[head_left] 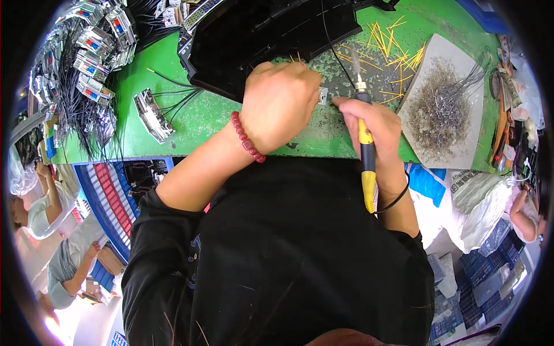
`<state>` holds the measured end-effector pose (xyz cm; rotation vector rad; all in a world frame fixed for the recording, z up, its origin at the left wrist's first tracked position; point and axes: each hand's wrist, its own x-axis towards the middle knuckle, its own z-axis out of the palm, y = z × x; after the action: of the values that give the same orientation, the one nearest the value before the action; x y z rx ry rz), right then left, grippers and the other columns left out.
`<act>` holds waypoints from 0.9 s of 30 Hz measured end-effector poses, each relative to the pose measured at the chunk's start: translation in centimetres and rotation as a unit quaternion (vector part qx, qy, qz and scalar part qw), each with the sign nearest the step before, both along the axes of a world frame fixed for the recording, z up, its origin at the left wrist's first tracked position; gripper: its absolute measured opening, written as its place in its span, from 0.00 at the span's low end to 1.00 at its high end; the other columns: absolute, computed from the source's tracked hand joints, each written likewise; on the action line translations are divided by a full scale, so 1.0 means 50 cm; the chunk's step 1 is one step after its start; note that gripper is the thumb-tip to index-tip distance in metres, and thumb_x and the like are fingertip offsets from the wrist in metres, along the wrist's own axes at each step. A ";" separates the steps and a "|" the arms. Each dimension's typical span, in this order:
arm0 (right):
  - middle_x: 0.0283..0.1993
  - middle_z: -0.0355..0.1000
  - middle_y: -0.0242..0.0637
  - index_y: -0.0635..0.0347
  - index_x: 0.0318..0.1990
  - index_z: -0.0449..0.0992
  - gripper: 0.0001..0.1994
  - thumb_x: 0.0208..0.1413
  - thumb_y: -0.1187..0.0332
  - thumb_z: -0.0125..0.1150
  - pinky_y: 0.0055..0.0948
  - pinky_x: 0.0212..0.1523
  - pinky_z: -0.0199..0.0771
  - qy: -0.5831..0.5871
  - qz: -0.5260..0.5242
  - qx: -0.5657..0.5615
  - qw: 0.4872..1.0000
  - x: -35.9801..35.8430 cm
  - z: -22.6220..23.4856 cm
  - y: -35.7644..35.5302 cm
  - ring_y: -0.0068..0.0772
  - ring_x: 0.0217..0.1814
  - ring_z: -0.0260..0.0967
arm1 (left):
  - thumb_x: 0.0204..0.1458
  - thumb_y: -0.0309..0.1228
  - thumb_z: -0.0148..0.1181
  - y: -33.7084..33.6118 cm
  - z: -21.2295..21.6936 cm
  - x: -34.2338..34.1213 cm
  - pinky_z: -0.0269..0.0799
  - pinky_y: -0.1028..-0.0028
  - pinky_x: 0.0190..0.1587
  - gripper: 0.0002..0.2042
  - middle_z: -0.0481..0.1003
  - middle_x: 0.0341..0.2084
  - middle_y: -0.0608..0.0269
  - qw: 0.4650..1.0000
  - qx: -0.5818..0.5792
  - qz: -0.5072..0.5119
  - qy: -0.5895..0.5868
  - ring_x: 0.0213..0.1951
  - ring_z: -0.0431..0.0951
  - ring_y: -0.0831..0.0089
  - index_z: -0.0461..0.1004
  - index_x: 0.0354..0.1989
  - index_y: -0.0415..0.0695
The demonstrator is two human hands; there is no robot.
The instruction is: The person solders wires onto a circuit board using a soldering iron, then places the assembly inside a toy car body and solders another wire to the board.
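My right hand (382, 124) is closed around the yellow and black handle of a soldering iron (367, 164). The iron stands nearly upright in the picture, its metal tip pointing to the far side of the table. My left hand (280, 104), with a red bead bracelet at the wrist, is curled at the near edge of a large black plastic housing (259, 40). Its fingertips are hidden, so whatever they grip cannot be made out. Between the two hands shows a small whitish metal piece (323, 96). Thin yellow sticks (384, 43) are scattered beyond my right hand.
On the green table (190, 127), a metal connector with black wires (153, 115) lies left of my left hand. Many similar wired connectors (92, 63) are heaped at the far left. A pale board (479, 124) at right carries a pile of wire scraps (441, 109). Other people sit nearby.
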<state>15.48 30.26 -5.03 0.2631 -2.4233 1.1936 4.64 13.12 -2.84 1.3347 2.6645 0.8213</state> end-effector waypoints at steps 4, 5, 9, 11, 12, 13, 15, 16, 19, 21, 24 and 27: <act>0.18 0.65 0.29 0.53 0.37 0.76 0.13 0.42 0.77 0.66 0.31 0.18 0.59 -0.017 0.013 0.056 0.998 -0.003 -0.004 -0.006 0.31 0.17 0.63 | 0.46 0.28 0.63 -0.008 -0.002 0.000 0.69 0.64 0.34 0.04 0.73 0.23 0.62 1.000 0.017 -0.008 0.011 0.28 0.75 0.60 0.75 0.24 0.44; 0.18 0.65 0.29 0.53 0.37 0.76 0.13 0.42 0.77 0.66 0.31 0.18 0.59 -0.018 0.014 0.058 0.998 -0.004 -0.005 -0.005 0.31 0.17 0.63 | 0.45 0.28 0.63 -0.009 -0.003 0.001 0.69 0.64 0.33 0.04 0.73 0.23 0.62 1.000 0.011 -0.008 0.025 0.28 0.75 0.60 0.74 0.24 0.44; 0.17 0.64 0.30 0.54 0.35 0.75 0.13 0.41 0.80 0.66 0.29 0.19 0.60 -0.002 0.007 0.084 0.996 -0.004 -0.001 -0.007 0.30 0.17 0.64 | 0.44 0.26 0.63 -0.008 -0.008 0.009 0.69 0.65 0.32 0.05 0.72 0.21 0.63 0.998 0.004 0.003 0.069 0.27 0.75 0.62 0.72 0.23 0.45; 0.18 0.67 0.31 0.56 0.35 0.74 0.13 0.41 0.84 0.65 0.27 0.20 0.65 -0.008 0.015 0.087 0.996 -0.006 0.003 -0.006 0.30 0.18 0.67 | 0.43 0.26 0.63 -0.005 -0.008 0.013 0.69 0.66 0.31 0.05 0.71 0.20 0.63 0.997 0.011 0.008 0.075 0.26 0.75 0.63 0.71 0.22 0.46; 0.19 0.67 0.31 0.56 0.34 0.74 0.13 0.41 0.84 0.65 0.27 0.20 0.65 -0.013 0.020 0.090 0.996 -0.008 0.003 -0.005 0.30 0.18 0.67 | 0.43 0.26 0.63 -0.003 -0.009 0.014 0.69 0.66 0.30 0.06 0.71 0.20 0.63 0.997 0.015 0.011 0.078 0.25 0.75 0.63 0.70 0.21 0.46; 0.19 0.68 0.32 0.56 0.34 0.73 0.13 0.41 0.84 0.65 0.28 0.20 0.65 -0.017 0.024 0.092 0.995 -0.010 0.004 -0.003 0.30 0.18 0.67 | 0.43 0.26 0.63 -0.002 -0.011 0.013 0.69 0.66 0.30 0.06 0.71 0.20 0.63 0.997 0.016 0.013 0.079 0.25 0.75 0.63 0.70 0.21 0.46; 0.19 0.69 0.32 0.56 0.34 0.74 0.12 0.43 0.83 0.65 0.27 0.20 0.65 -0.023 0.028 0.091 0.995 -0.013 0.011 -0.001 0.30 0.18 0.67 | 0.43 0.26 0.63 -0.003 -0.018 0.013 0.69 0.66 0.29 0.06 0.71 0.20 0.63 0.996 0.029 0.010 0.081 0.23 0.75 0.62 0.70 0.21 0.45; 0.20 0.70 0.33 0.56 0.34 0.74 0.11 0.46 0.82 0.65 0.27 0.20 0.65 -0.029 0.031 0.090 0.995 -0.016 0.014 -0.001 0.30 0.19 0.68 | 0.43 0.26 0.63 -0.003 -0.019 0.013 0.69 0.66 0.29 0.06 0.71 0.20 0.63 0.996 0.030 0.011 0.083 0.23 0.75 0.62 0.70 0.21 0.45; 0.20 0.69 0.28 0.53 0.36 0.75 0.13 0.41 0.80 0.65 0.29 0.20 0.62 0.068 -0.036 0.004 0.997 -0.023 -0.009 -0.011 0.31 0.19 0.67 | 0.43 0.26 0.63 -0.003 -0.018 0.015 0.69 0.66 0.29 0.07 0.71 0.20 0.62 0.996 0.044 0.019 0.073 0.24 0.75 0.62 0.69 0.21 0.45; 0.22 0.71 0.28 0.52 0.37 0.76 0.15 0.41 0.80 0.64 0.29 0.21 0.65 0.048 -0.028 0.024 0.998 -0.019 0.010 -0.011 0.31 0.21 0.70 | 0.44 0.26 0.62 -0.004 -0.015 0.014 0.70 0.65 0.29 0.06 0.71 0.19 0.61 0.997 0.046 0.020 0.058 0.24 0.75 0.61 0.70 0.21 0.45; 0.20 0.68 0.26 0.50 0.39 0.76 0.14 0.41 0.75 0.64 0.30 0.19 0.61 0.017 0.043 0.025 0.999 -0.026 -0.010 -0.001 0.30 0.19 0.66 | 0.44 0.27 0.62 -0.003 -0.007 0.010 0.71 0.64 0.31 0.06 0.71 0.19 0.61 0.998 0.044 0.024 0.045 0.24 0.75 0.60 0.71 0.22 0.45; 0.18 0.62 0.26 0.50 0.39 0.76 0.13 0.43 0.73 0.63 0.31 0.20 0.60 -0.002 0.048 0.091 0.995 -0.022 0.005 -0.007 0.30 0.19 0.64 | 0.45 0.27 0.62 -0.010 -0.010 0.019 0.71 0.64 0.33 0.05 0.72 0.20 0.60 0.999 0.035 0.028 0.016 0.25 0.76 0.60 0.72 0.23 0.44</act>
<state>14.39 29.91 -4.76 0.4361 -2.5509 1.0119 5.59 12.64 -3.35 1.3039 2.7328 0.9141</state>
